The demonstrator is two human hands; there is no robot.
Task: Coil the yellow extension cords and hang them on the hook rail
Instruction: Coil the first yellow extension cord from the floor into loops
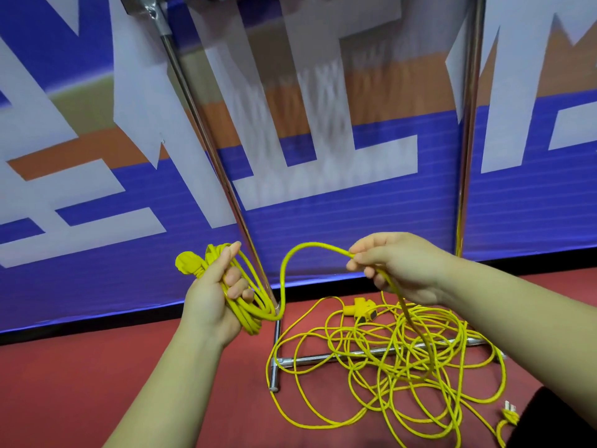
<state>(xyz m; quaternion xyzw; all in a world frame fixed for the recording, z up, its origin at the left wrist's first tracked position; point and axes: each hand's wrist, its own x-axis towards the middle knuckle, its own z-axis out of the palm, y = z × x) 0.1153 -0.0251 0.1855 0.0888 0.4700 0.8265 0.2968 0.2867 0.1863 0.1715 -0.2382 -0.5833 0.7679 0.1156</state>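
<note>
The metal rack (pixel 204 130) runs off the top edge at 12 o'clock. The banner (pixel 310 101) is smeared mid-frame. The left hand (pixel 213 295) covers part of its coil (pixel 252 323), the right hand (pixel 397 266) the strand (pixel 310 244) it pinches. The floor tangle (pixel 387 360) exits at 5 o'clock.

You have two hands in view: your left hand (pixel 210 295) and your right hand (pixel 394 266). There is one small coil (pixel 248 313), one strand (pixel 290 253) going from hand to hand, and one big loose heap (pixel 387 376) of yellow cord. You cannot tell how many cords are in the heap. There are two plugs, one by the coil (pixel 185 263) and one on the floor (pixel 509 412), and one socket block (pixel 363 310). Two shiny poles (pixel 206 140) (pixel 468 124) stand up. Two metal bars (pixel 323 357) (pixel 274 373) lie flat. There is one banner (pixel 97 221).
</note>
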